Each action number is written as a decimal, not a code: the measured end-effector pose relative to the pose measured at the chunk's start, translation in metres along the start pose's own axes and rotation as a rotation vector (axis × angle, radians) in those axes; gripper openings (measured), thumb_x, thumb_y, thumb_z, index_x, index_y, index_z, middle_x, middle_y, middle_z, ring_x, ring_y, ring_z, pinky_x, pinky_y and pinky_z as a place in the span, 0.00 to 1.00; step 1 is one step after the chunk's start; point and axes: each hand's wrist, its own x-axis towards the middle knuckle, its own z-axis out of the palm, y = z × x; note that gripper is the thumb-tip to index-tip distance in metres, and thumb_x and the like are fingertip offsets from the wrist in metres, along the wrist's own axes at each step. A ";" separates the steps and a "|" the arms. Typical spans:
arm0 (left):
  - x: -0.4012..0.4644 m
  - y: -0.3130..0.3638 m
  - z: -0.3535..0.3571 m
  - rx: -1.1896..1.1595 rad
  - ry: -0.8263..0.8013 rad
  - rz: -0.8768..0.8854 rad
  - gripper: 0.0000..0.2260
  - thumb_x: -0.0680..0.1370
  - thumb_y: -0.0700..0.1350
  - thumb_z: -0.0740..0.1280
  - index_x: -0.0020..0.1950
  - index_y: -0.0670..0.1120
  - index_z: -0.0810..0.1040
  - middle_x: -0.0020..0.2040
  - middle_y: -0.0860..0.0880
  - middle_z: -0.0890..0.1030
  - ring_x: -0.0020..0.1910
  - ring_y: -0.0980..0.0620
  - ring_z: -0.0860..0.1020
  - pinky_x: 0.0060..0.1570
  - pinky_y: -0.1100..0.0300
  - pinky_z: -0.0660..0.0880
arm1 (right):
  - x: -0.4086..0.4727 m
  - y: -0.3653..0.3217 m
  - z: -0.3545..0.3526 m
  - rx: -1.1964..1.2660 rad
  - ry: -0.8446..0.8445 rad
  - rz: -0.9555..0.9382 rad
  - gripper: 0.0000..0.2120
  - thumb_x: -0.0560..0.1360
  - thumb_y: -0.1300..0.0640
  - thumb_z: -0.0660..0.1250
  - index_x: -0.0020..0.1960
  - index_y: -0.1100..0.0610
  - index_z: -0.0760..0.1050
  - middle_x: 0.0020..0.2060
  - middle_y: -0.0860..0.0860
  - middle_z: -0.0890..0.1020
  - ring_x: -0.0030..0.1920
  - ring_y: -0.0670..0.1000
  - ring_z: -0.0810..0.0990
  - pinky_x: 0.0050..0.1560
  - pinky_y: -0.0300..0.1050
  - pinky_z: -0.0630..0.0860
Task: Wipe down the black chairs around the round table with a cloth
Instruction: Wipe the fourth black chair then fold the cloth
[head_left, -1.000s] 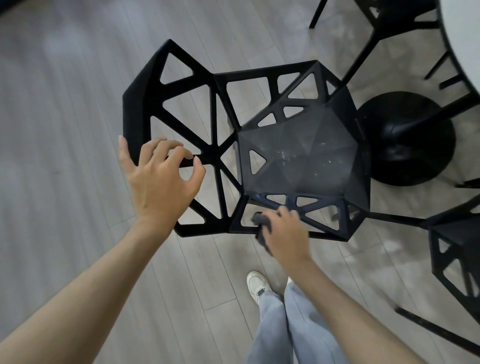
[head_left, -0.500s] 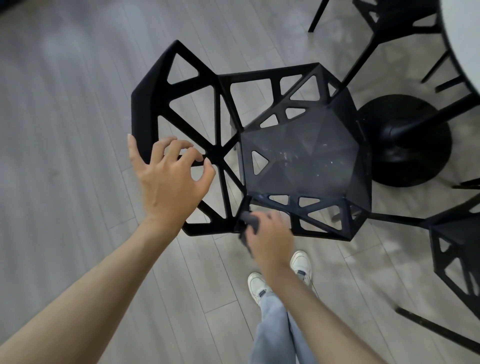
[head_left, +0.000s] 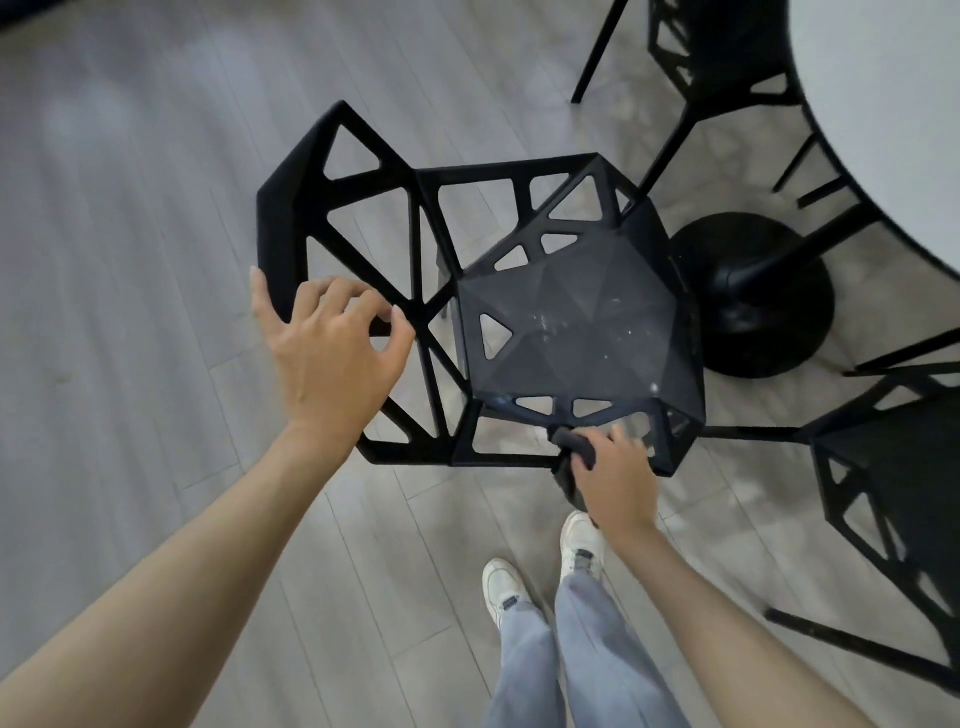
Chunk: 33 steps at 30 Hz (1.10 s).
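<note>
Cloth (head_left: 574, 452): dark, bunched in right hand (head_left: 615, 480), fingers curled round it, pressed to near side frame of chair (head_left: 571, 332) at 6 o'clock of seat. Left hand (head_left: 330, 348): fingers curled over backrest strut at 9 o'clock of seat, thumb splayed against backrest edge. Chairs, black, lattice frame: three in view; one centre, one at 4 o'clock, one at 1 o'clock. Table (head_left: 883, 119): one, round, pale top, black pedestal base at 3 o'clock. Shoes: two, white.
</note>
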 end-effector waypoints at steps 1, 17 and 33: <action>0.000 0.000 0.000 0.001 -0.002 -0.003 0.17 0.84 0.55 0.61 0.48 0.50 0.86 0.49 0.52 0.84 0.57 0.50 0.78 0.81 0.36 0.48 | 0.004 0.019 -0.002 -0.004 -0.009 0.050 0.09 0.78 0.53 0.70 0.58 0.49 0.81 0.49 0.51 0.79 0.53 0.59 0.76 0.48 0.53 0.77; 0.063 -0.081 0.007 0.088 -0.095 0.207 0.16 0.82 0.58 0.61 0.62 0.51 0.81 0.54 0.52 0.85 0.60 0.49 0.81 0.81 0.37 0.45 | -0.005 -0.021 0.040 0.090 -0.178 0.101 0.06 0.77 0.49 0.65 0.52 0.45 0.79 0.47 0.50 0.81 0.47 0.58 0.81 0.45 0.52 0.79; 0.043 -0.126 0.022 0.002 0.122 0.320 0.12 0.82 0.41 0.63 0.63 0.45 0.81 0.61 0.47 0.82 0.66 0.45 0.78 0.77 0.47 0.63 | -0.045 -0.103 0.106 0.421 -0.241 0.049 0.14 0.80 0.52 0.68 0.65 0.49 0.79 0.56 0.49 0.77 0.55 0.55 0.77 0.52 0.46 0.72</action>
